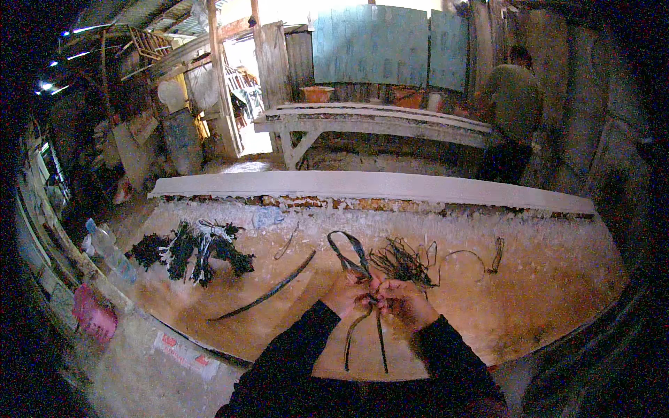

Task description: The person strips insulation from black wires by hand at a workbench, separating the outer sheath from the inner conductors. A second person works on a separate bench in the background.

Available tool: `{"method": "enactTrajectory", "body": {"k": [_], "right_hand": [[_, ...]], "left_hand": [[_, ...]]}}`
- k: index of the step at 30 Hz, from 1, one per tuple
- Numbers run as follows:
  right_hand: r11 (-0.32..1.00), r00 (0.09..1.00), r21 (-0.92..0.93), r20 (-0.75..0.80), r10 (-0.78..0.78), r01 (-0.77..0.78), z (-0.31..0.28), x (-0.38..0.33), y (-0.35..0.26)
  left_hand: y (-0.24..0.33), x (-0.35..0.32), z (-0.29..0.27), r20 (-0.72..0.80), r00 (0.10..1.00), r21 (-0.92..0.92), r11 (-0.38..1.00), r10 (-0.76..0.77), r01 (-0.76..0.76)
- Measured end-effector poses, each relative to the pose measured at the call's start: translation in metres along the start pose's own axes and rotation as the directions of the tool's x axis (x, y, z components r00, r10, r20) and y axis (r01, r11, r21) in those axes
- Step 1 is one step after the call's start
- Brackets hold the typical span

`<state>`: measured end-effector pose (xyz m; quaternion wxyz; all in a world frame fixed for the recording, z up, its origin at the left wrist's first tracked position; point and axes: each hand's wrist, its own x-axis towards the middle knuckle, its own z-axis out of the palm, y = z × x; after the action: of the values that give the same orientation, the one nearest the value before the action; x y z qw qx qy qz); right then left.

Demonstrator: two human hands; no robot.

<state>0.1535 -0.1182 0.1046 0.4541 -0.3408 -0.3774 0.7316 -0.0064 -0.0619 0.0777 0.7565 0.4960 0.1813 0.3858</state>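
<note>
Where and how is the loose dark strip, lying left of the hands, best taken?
Probably pinch the dark strip mid-length, coming from the right, where the left hand is: it lies alone, gently curved, its middle wider than its lower tip.

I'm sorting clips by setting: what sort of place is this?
Probably a rough workshop: a stained worktable carries bundles of dark strands, a long white-smeared bench stands beyond it, and another person is near that bench's right end.

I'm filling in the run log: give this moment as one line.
left hand: pinching dark strip; right hand: pinching same strip; strip: loop beyond hands, two tails nearer; nearby: dark strand bundle
</note>
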Motion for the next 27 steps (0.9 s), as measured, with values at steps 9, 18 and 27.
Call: {"method": "enactTrajectory", "body": {"k": [9, 18, 27], "right_hand": [[0.999, 0.993, -0.033, -0.112, -0.045, 0.041, 0.013, -0.004, -0.004], [0.958, 0.944, 0.095, -0.222, -0.244, 0.270, 0.016, -0.001, 0.001], [0.959, 0.943, -0.066, -0.176, -0.283, 0.276, 0.006, 0.005, 0.007]], "left_hand": [[0.005, 0.000, 0.001, -0.035, 0.995, 0.073, 0.993, 0.094, -0.092], [-0.004, 0.012, -0.003, -0.110, 0.994, 0.057, 0.998, -0.005, 0.012], [-0.003, 0.010, -0.005, -0.136, 0.990, -0.024, 0.999, 0.035, -0.039]]}}
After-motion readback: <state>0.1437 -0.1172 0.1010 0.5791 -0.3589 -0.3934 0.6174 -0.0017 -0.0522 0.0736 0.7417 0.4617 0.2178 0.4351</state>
